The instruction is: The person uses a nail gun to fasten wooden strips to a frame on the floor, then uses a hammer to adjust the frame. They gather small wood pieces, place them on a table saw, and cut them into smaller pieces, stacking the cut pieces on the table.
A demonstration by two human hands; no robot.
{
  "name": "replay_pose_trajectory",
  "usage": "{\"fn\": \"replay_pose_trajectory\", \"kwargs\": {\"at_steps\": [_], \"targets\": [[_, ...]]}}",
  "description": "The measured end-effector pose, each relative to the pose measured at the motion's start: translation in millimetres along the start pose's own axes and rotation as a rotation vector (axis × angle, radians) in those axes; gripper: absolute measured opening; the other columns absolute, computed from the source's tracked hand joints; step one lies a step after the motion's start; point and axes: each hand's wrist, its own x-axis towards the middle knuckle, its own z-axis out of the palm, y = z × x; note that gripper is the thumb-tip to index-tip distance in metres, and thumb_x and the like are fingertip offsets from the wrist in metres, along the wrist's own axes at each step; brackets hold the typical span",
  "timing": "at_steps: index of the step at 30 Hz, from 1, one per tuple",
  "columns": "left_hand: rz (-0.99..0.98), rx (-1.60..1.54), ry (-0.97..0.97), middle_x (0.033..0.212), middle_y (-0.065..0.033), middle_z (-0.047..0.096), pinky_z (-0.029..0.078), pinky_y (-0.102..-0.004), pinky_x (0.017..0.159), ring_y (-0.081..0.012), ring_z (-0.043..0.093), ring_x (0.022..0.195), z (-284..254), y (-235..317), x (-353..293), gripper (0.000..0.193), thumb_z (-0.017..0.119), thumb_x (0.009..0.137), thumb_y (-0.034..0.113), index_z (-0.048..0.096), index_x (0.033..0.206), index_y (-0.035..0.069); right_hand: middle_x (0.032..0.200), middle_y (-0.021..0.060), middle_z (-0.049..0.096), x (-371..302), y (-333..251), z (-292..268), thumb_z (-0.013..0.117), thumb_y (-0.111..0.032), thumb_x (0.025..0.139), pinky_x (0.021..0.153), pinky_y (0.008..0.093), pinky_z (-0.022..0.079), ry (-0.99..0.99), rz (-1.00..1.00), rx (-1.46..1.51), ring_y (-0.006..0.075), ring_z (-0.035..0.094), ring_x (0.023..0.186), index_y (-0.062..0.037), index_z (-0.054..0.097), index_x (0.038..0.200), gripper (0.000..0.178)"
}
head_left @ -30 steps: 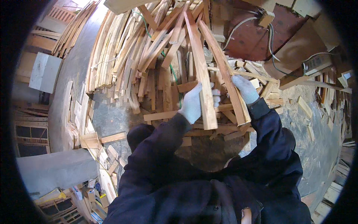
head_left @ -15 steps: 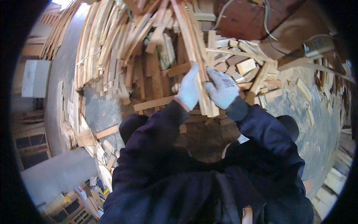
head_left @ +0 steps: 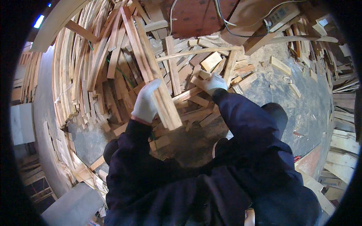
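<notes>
My left hand (head_left: pixel 146 101), in a pale work glove, is wrapped around the lower part of some long wood strips (head_left: pixel 164 103). The strips lie side by side and slope from the pile at the upper left toward me. My gloved right hand (head_left: pixel 214 83) is away from them, low over the scrap pile to the right. Its fingers are closed around a small wood offcut (head_left: pixel 204 74), partly hidden by the glove. Just beyond it lies a paler wood block (head_left: pixel 211 61).
Long strips (head_left: pixel 64 83) are stacked at the left. A thin batten (head_left: pixel 200 53) spans the scrap heap. Behind it are a reddish-brown panel (head_left: pixel 200 17) and a power strip (head_left: pixel 281 17) with cables. Offcuts (head_left: pixel 280 65) lie on the dusty grey floor (head_left: pixel 301 120).
My right hand has let go of the long strips and moved right to the offcuts. My left hand still holds the strips. The view has shifted rightward.
</notes>
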Motion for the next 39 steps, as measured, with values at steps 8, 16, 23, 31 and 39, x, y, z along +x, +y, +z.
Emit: {"fn": "replay_pose_trajectory", "kwargs": {"at_steps": [8, 16, 23, 31, 39], "targets": [[-0.493, -0.564, 0.244, 0.100, -0.0121, 0.072, 0.058, -0.0358, 0.082, -0.0229, 0.071, 0.090, -2, 39, 0, 0.042, 0.064, 0.100, 0.037, 0.065, 0.117, -0.001, 0.138, 0.0287, 0.057, 20, 103, 69, 0.078, -0.048, 0.083, 0.105, 0.0499, 0.051, 0.102, 0.474, -0.207, 0.0426, 0.058, 0.129, 0.0060, 0.037, 0.150, 0.096], [-0.442, -0.779, 0.189, 0.108, -0.0104, 0.071, 0.061, -0.0361, 0.086, -0.0226, 0.072, 0.096, -4, -1, 5, 0.032, 0.056, 0.107, 0.030, 0.065, 0.121, 0.002, 0.130, 0.0315, 0.064, 20, 101, 64, 0.085, -0.042, 0.081, 0.099, 0.0489, 0.055, 0.121, 0.470, 0.016, 0.0446, 0.067, 0.118, 0.0047, 0.040, 0.138, 0.086], [-0.389, -0.743, 0.136, 0.105, -0.0113, 0.071, 0.057, -0.0379, 0.086, -0.0262, 0.071, 0.092, 2, 2, 8, 0.027, 0.063, 0.101, 0.026, 0.065, 0.113, 0.002, 0.104, 0.0099, 0.070, -11, -27, 19, 0.079, -0.018, 0.092, 0.074, 0.0341, 0.055, 0.014, 0.309, 1.155, 0.0168, 0.065, 0.088, 0.0062, 0.056, 0.129, 0.049], [-0.338, -0.679, 0.178, 0.111, -0.0045, 0.071, 0.051, -0.0280, 0.092, -0.0148, 0.067, 0.102, 2, 23, 0, 0.031, 0.066, 0.102, 0.025, 0.065, 0.124, 0.003, 0.122, 0.0170, 0.070, -100, -145, -33, 0.076, -0.012, 0.093, 0.094, 0.0341, 0.056, -0.153, -0.222, 0.882, 0.0191, 0.067, 0.107, 0.0052, 0.048, 0.149, 0.065], [-0.335, -0.870, 0.225, 0.130, -0.0089, 0.064, 0.052, -0.0357, 0.101, -0.0196, 0.063, 0.116, 1, 16, 0, 0.051, 0.050, 0.112, 0.040, 0.052, 0.147, 0.003, 0.125, 0.0241, 0.071, -72, -152, 5, 0.074, -0.026, 0.094, 0.095, 0.0369, 0.057, -0.198, -0.346, 0.804, 0.0267, 0.072, 0.107, 0.0081, 0.051, 0.148, 0.067]]}}
